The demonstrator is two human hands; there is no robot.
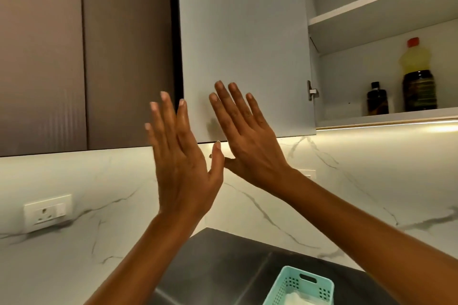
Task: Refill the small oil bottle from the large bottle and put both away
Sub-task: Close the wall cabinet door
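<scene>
The large oil bottle (417,74), yellow oil with an orange-red cap and a dark label, stands on the lower shelf of the open wall cabinet at the right. The small dark oil bottle (377,99) with a black cap stands just left of it on the same shelf. My left hand (182,153) and my right hand (244,131) are both raised with straight, spread fingers in front of the open white cabinet door (243,32). Neither hand holds anything. Whether the fingers touch the door I cannot tell.
Brown closed cabinet doors (86,52) fill the upper left. An upper shelf (381,5) holds a clear item. A marble backsplash with a wall socket (47,213) runs below. A dark steel counter (223,267) carries a teal plastic basket (300,287).
</scene>
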